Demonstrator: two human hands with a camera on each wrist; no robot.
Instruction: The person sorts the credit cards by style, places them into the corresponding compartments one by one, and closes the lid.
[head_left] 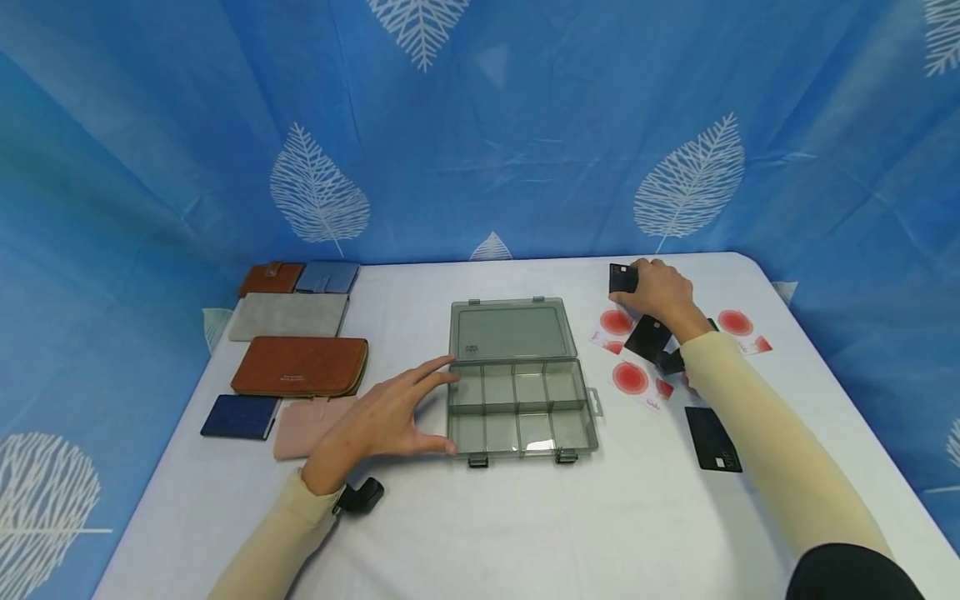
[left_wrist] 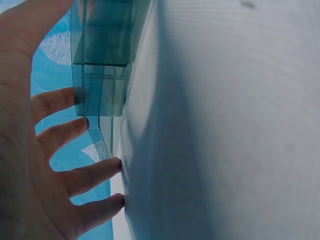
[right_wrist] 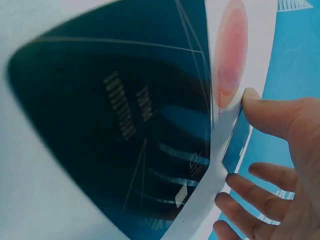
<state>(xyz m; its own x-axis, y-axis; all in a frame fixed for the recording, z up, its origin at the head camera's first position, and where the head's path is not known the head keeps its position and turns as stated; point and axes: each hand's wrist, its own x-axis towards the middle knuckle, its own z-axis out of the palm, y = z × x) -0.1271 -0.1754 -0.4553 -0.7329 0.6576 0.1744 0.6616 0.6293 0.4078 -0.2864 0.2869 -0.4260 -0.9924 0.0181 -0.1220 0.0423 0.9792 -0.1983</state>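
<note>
Open, smoky translucent plastic compartment box (head_left: 522, 387) at the middle of the white cloth-covered table (head_left: 525, 525): flat hinged lid laid back, tray split by thin dividers into eight cells in two rows of four, two latches on the near edge. Left hand (head_left: 382, 417) spread flat beside the box's left wall, fingers straight and relaxed, fingertips (left_wrist: 112, 165) touching the box side and table, gripping nothing. Right hand (head_left: 660, 287) at the far right of the table, thumb and fingers pinching a small black glossy plastic card (head_left: 622, 279) lifted on edge. Three more black cards lying flat: one (head_left: 648, 336) by the wrist, another partly hidden under the forearm, one (head_left: 712, 439) nearer the front edge. Around them, white cards with red round spots (head_left: 630, 377), at least four, partly covered. On the left, six wallets: two tan leather ones (head_left: 300, 367), one grey suede-like (head_left: 288, 317), one light blue (head_left: 327, 277), one navy (head_left: 240, 417), one pink (head_left: 303, 425). Blue leaf-print cloth (head_left: 480, 125) behind.
</note>
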